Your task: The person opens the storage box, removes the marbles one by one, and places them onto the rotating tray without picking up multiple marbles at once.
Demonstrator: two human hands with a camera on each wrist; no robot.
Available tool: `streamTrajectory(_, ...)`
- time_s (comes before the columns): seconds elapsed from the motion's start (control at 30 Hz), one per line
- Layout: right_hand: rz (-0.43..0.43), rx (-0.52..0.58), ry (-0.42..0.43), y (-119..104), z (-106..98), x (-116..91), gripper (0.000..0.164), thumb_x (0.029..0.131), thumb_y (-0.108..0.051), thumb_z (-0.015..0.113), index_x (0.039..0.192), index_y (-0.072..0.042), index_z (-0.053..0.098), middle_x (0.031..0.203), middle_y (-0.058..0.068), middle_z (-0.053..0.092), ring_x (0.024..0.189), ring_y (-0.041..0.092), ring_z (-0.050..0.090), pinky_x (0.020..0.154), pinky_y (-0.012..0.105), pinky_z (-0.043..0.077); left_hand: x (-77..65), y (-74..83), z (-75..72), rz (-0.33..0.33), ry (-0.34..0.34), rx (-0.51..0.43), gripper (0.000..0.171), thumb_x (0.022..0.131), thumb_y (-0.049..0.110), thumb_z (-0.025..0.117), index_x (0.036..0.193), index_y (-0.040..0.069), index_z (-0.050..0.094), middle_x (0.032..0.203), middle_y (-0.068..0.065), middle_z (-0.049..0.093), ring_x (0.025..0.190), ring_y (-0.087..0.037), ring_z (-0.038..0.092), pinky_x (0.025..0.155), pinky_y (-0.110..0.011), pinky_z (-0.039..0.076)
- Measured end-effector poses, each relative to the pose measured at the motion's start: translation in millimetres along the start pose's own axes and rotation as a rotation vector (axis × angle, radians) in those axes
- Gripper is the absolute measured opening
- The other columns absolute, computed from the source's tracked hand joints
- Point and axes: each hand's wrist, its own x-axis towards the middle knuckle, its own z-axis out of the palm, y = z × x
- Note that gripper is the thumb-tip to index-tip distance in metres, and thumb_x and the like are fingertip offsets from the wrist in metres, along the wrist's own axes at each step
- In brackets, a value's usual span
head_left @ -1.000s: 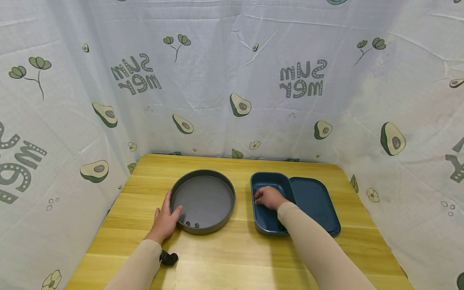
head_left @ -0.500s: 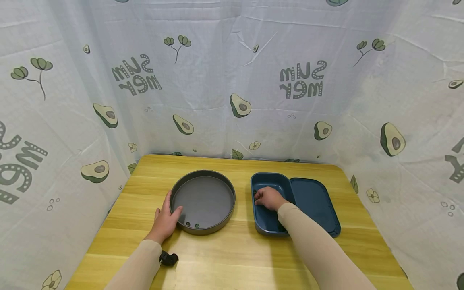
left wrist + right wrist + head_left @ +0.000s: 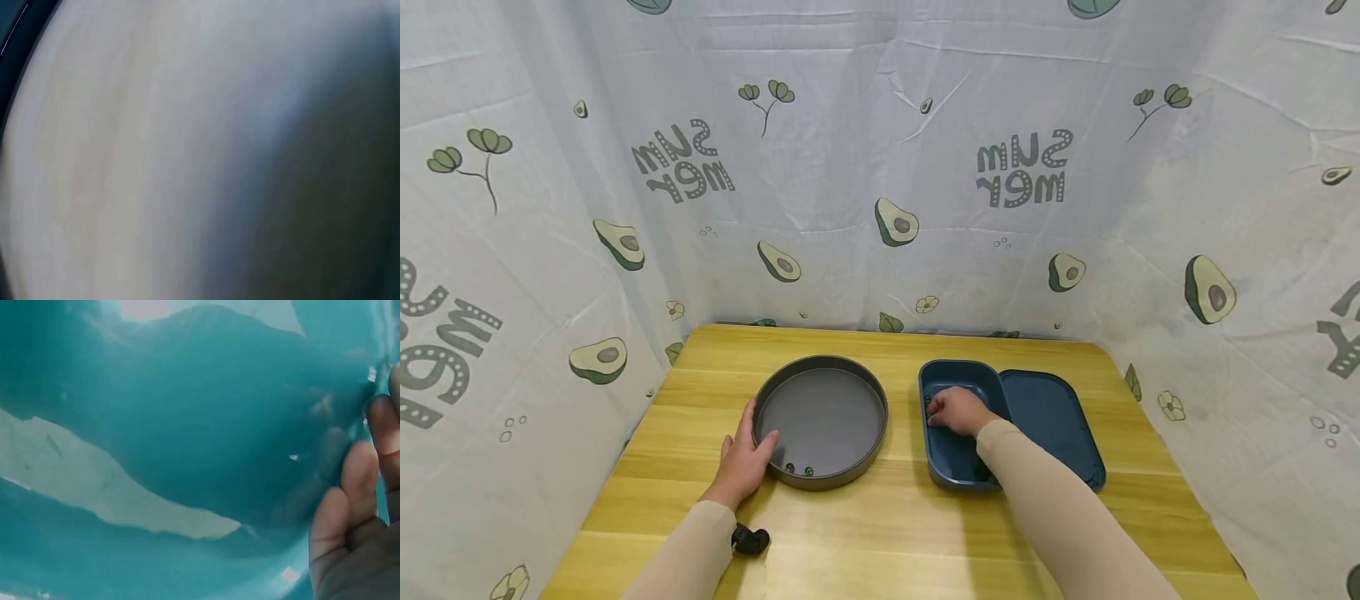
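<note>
In the head view my left hand (image 3: 743, 462) is at the left side of a round grey cake pan (image 3: 882, 433), fingers straight along its outer wall and thumb over the rim. Two small glass marbles (image 3: 808, 472) lie in the pan near its front edge. My right hand (image 3: 958, 410) reaches down into a deep blue box (image 3: 947, 482), fingertips bent toward its left wall. Another dark green marble (image 3: 928, 400) shows beside those fingertips. The right wrist view shows fingers (image 3: 360, 472) low against the glossy box; I cannot tell whether they pinch a marble.
A blue lid (image 3: 1051, 417) lies to the right of the box, against it. The wooden table (image 3: 865, 550) ends at a printed curtain (image 3: 835, 183) behind and on both sides. A black device (image 3: 750, 540) sits at the left wrist. The left wrist view is blurred.
The head view has tilted slightly, so the scene sits a little lower. Both hands keep their places at the pan and in the box.
</note>
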Motion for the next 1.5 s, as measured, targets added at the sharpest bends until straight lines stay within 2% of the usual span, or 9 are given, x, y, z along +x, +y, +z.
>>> streamTrajectory(0.13, -0.01, 0.024, 0.001, 1, -7, -3, 0.011, 0.093, -0.019, 0.081, 0.103, -0.014, 0.083, 0.104, 0.0, 0.08, 0.094, 0.015, 0.07, 0.088, 0.04, 0.061, 0.4, -0.6, 0.8, 0.003, 0.003, -0.001, 0.081, 0.112, 0.035, 0.051, 0.171, 0.019, -0.001, 0.177, -0.018, 0.014, 0.158, -0.048, 0.025, 0.13, -0.064, -0.013)
streamTrajectory(0.37, -0.005, 0.079, 0.063, 3, -22, -12, 0.015, 0.095, -0.018, 0.079, 0.108, -0.01, 0.081, 0.104, 0.002, 0.079, 0.088, 0.015, 0.069, 0.081, 0.039, 0.061, 0.6, -1.5, 1.0, -0.003, 0.004, -0.002, 0.081, 0.112, 0.035, 0.051, 0.172, 0.02, -0.001, 0.177, -0.018, 0.014, 0.158, -0.048, 0.024, 0.13, -0.064, -0.013)
streamTrajectory(0.53, -0.009, 0.124, 0.103, 0, -32, -15, 0.019, 0.098, -0.018, 0.075, 0.113, -0.007, 0.079, 0.104, 0.005, 0.078, 0.091, 0.019, 0.071, 0.084, 0.042, 0.062, 0.6, -2.0, 0.5, -0.001, 0.007, -0.002, 0.081, 0.112, 0.035, 0.051, 0.172, 0.019, -0.001, 0.177, -0.018, 0.013, 0.159, -0.048, 0.023, 0.129, -0.065, -0.013)
streamTrajectory(0.87, 0.009, 0.201, 0.197, -15, -41, -19, 0.025, 0.102, -0.024, 0.07, 0.121, -0.009, 0.075, 0.108, 0.007, 0.075, 0.098, 0.023, 0.069, 0.089, 0.046, 0.061, 1.3, -1.5, 0.5, 0.01, 0.005, 0.002, 0.081, 0.112, 0.034, 0.051, 0.171, 0.018, -0.001, 0.177, -0.018, 0.012, 0.159, -0.047, 0.023, 0.13, -0.064, -0.013)
streamTrajectory(1.03, -0.008, 0.234, 0.193, -31, -40, -20, 0.025, 0.102, -0.024, 0.07, 0.121, -0.009, 0.074, 0.107, 0.007, 0.074, 0.097, 0.022, 0.068, 0.086, 0.043, 0.06, 1.2, -1.9, 0.6, 0.008, 0.002, 0.004, 0.081, 0.112, 0.035, 0.051, 0.171, 0.019, -0.002, 0.178, -0.017, 0.011, 0.159, -0.047, 0.023, 0.13, -0.064, -0.013)
streamTrajectory(1.23, -0.056, 0.222, 0.183, -49, -31, -17, 0.019, 0.101, -0.023, 0.073, 0.115, -0.011, 0.076, 0.097, 0.003, 0.073, 0.082, 0.017, 0.064, 0.073, 0.033, 0.055, 1.3, -2.0, 0.6, 0.013, 0.003, 0.005, 0.081, 0.112, 0.035, 0.05, 0.171, 0.019, -0.003, 0.178, -0.017, 0.011, 0.159, -0.047, 0.023, 0.13, -0.064, -0.013)
streamTrajectory(1.4, -0.108, 0.233, 0.149, -67, -23, -15, 0.018, 0.1, -0.022, 0.074, 0.113, -0.011, 0.078, 0.09, 0.0, 0.071, 0.076, 0.015, 0.06, 0.066, 0.029, 0.051, 1.1, -1.5, 0.4, 0.016, 0.004, 0.002, 0.081, 0.112, 0.035, 0.05, 0.171, 0.018, -0.002, 0.177, -0.018, 0.011, 0.159, -0.047, 0.023, 0.13, -0.064, -0.013)
streamTrajectory(1.5, -0.149, 0.252, 0.108, -78, -18, -15, 0.02, 0.1, -0.021, 0.073, 0.116, -0.009, 0.078, 0.089, 0.003, 0.072, 0.069, 0.014, 0.057, 0.062, 0.028, 0.05, 1.2, -1.8, 0.4, 0.018, 0.004, 0.005, 0.081, 0.112, 0.035, 0.05, 0.171, 0.018, -0.003, 0.177, -0.018, 0.011, 0.159, -0.047, 0.024, 0.13, -0.064, -0.013)
